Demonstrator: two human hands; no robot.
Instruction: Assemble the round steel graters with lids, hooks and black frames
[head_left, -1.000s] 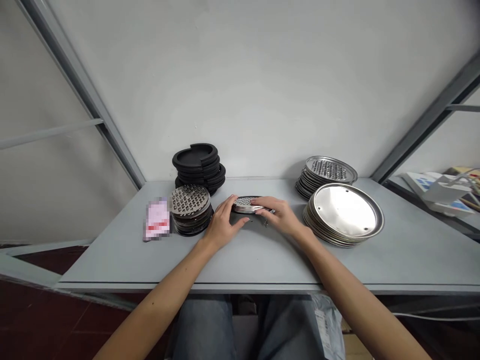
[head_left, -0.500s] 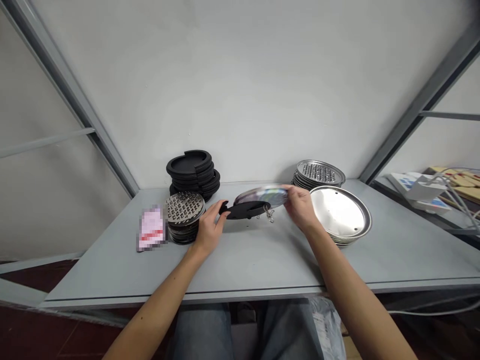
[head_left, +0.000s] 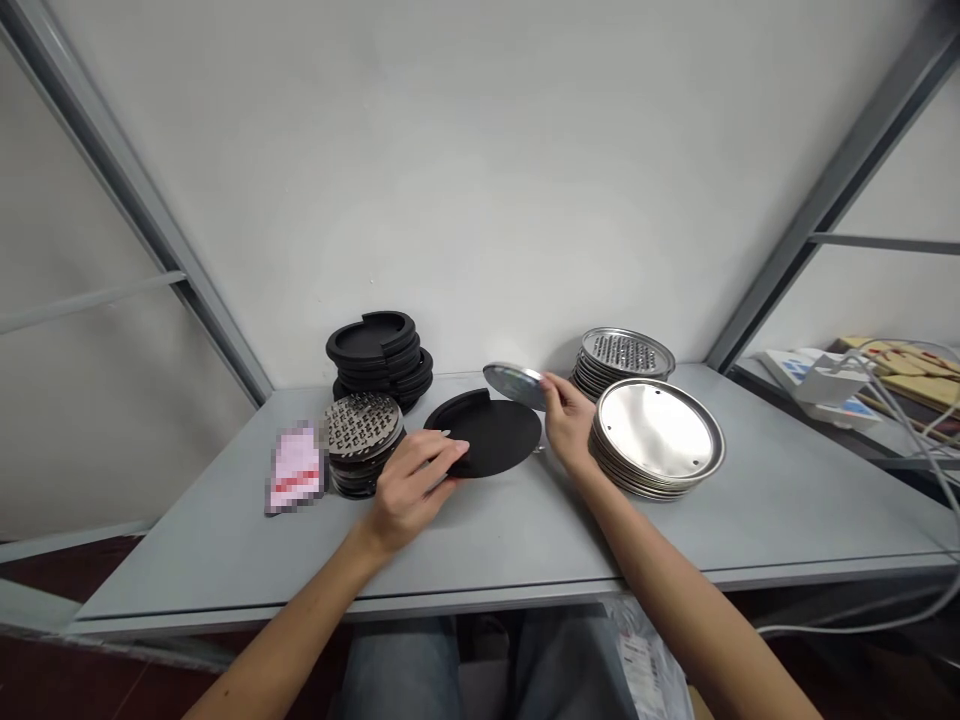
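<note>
My left hand (head_left: 411, 487) is closed on the near left edge of a round black tray (head_left: 491, 440) with a raised rim along its far left side. The tray's flat inner face is turned up towards me. Closed on the right edge of a shiny metal disc (head_left: 516, 383), my right hand (head_left: 568, 420) holds it tilted, above and beyond the tray's right part. By the tray's right edge a small shiny bit (head_left: 538, 449) shows; I cannot make out what it is. Left of my left hand stands a stack of round metal grater plates (head_left: 364, 424).
Black rimmed trays (head_left: 367, 336) are stacked at the back left. More grater discs (head_left: 628, 352) with metal rims sit at the back right, behind piled shiny metal plates (head_left: 660, 430). A phone-like pink object (head_left: 296, 465), blurred, lies on the left of the grey table (head_left: 517, 550).
The metal disc has moved from low over the black tray to up and apart from it. The tray has turned its inner face towards me, and my left hand has shifted nearer.
</note>
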